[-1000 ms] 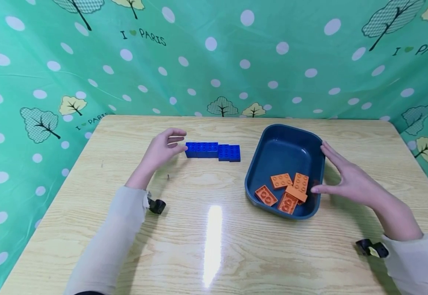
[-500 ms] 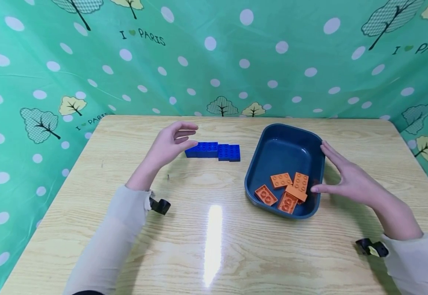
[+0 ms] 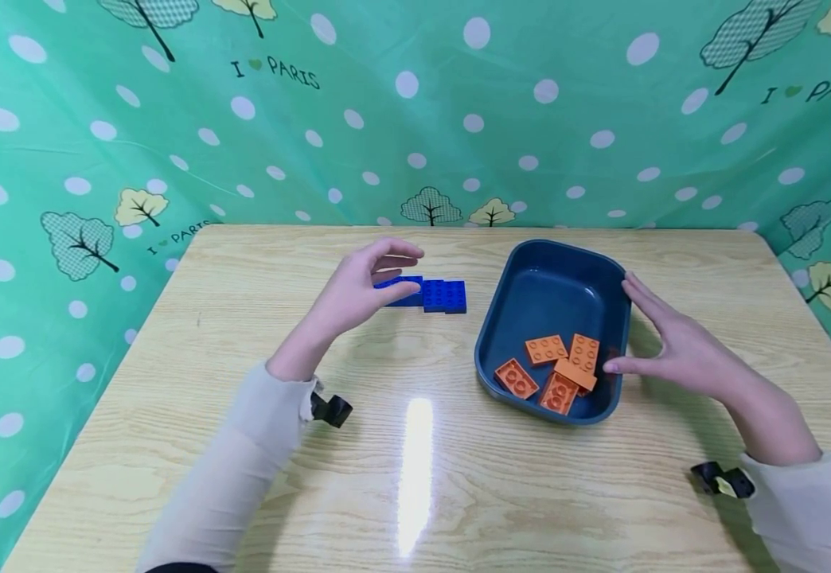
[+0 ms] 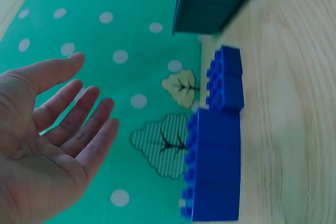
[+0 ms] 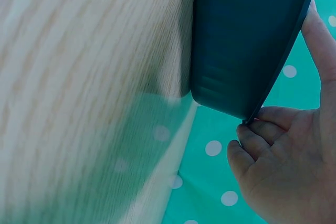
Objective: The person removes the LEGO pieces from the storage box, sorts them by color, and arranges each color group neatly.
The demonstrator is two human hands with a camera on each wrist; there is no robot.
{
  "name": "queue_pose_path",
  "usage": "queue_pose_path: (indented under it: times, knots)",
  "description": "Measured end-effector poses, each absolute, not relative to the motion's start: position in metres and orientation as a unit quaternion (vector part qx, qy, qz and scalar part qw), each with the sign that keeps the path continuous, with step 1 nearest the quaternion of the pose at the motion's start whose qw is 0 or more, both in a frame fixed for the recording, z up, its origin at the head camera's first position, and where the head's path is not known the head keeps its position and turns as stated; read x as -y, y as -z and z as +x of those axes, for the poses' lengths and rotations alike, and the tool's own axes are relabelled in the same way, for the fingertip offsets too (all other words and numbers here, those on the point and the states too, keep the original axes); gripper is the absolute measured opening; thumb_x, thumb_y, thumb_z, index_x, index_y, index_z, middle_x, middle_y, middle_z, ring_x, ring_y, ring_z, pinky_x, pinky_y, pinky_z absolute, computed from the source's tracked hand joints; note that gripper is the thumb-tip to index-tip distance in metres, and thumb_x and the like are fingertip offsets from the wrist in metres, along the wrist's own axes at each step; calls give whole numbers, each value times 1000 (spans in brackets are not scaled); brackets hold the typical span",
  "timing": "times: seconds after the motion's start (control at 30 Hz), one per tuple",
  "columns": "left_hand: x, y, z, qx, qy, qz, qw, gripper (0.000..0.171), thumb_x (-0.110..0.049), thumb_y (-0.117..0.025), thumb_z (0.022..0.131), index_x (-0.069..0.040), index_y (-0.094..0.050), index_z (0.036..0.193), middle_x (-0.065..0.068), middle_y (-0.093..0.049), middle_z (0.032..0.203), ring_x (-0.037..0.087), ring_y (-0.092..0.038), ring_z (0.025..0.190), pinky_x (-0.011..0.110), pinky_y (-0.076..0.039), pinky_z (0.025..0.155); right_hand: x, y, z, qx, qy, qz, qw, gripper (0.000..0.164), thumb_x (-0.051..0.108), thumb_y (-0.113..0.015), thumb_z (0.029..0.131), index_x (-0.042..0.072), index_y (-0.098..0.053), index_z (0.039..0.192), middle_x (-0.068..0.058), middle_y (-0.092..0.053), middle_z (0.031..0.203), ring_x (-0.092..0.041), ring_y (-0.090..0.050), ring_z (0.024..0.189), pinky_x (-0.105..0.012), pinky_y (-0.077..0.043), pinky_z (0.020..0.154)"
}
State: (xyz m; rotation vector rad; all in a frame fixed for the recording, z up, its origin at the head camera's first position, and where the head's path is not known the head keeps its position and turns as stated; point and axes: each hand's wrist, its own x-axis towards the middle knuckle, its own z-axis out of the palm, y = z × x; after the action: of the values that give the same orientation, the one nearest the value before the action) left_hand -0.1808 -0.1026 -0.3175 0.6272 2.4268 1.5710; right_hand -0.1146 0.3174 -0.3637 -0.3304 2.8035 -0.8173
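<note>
My left hand [image 3: 361,286] hovers over the left end of a row of blue toy building bricks [image 3: 444,296], fingers loosely bent and holding nothing. In the left wrist view, the blue bricks [image 4: 216,166] stand apart from the spread fingers, one block taller than the other. My right hand [image 3: 688,354] holds the right rim of a dark blue plastic bin [image 3: 497,318], thumb at the near part and fingers near the far corner. The right wrist view shows the fingertips bent at the rim corner. Several orange toy bricks [image 3: 546,350] lie loose in the near half of the bin.
The wooden table [image 3: 301,493] extends around the bin and bricks. Behind it hangs a green dotted cloth [image 3: 415,119], reaching down to the far edge. A black camera mount [image 3: 331,410] sits at the left cuff, another black mount [image 3: 722,481] at the right.
My left hand has moved right from the left end of the blue bricks, now covering part of them in the head view. Bin, bricks and right hand stay put.
</note>
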Motion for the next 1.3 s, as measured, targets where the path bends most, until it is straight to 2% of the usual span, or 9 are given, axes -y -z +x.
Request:
queue_pose_path:
  times: [0.23,0.5,0.8,0.97,1.2,1.3]
  knots:
    - [84,319,-173,-807,-529,242,104,40,-4,-70,92,-2,-58,130,14,-60,136,28,-57,130,46,-46,112,-318,364,-115,-948,282,-113,101,119,41,-83,80,16,-1,161,-6,6,169,-52,-8,151,-80,-24,104]
    - [65,322,-163,-811,-508,264,123,40,-8,-71,92,-5,-59,129,12,-60,136,29,-59,128,43,-48,110,-318,365,-115,-946,286,-119,97,118,39,-83,80,15,-2,161,-7,5,169,-52,-8,151,-80,-24,104]
    - [41,333,-157,-824,-462,302,130,41,-13,-74,91,-8,-61,129,8,-63,133,24,-62,124,31,-49,108,-319,365,-115,-944,292,-123,95,118,38,-84,80,14,-2,161,-7,6,169,-52,-7,151,-80,-23,105]
    - [26,340,-154,-817,-456,317,153,41,-13,-74,90,-8,-61,129,6,-62,135,22,-61,126,29,-49,109,-318,365,-116,-944,292,-124,95,118,38,-84,79,14,-2,161,-8,5,169,-52,-7,150,-80,-23,104]
    - [-3,349,-153,-802,-433,373,174,41,-11,-71,92,-7,-59,132,6,-61,137,22,-59,128,31,-48,110,-317,365,-116,-946,284,-117,100,119,39,-83,80,16,0,161,-8,6,169,-53,-8,150,-80,-24,103]
    - [-17,352,-153,-800,-409,403,178,41,-11,-68,94,-9,-58,134,5,-59,139,18,-58,129,27,-46,111,-317,365,-115,-947,283,-115,101,119,39,-83,80,16,1,161,-9,6,169,-54,-9,149,-80,-24,103]
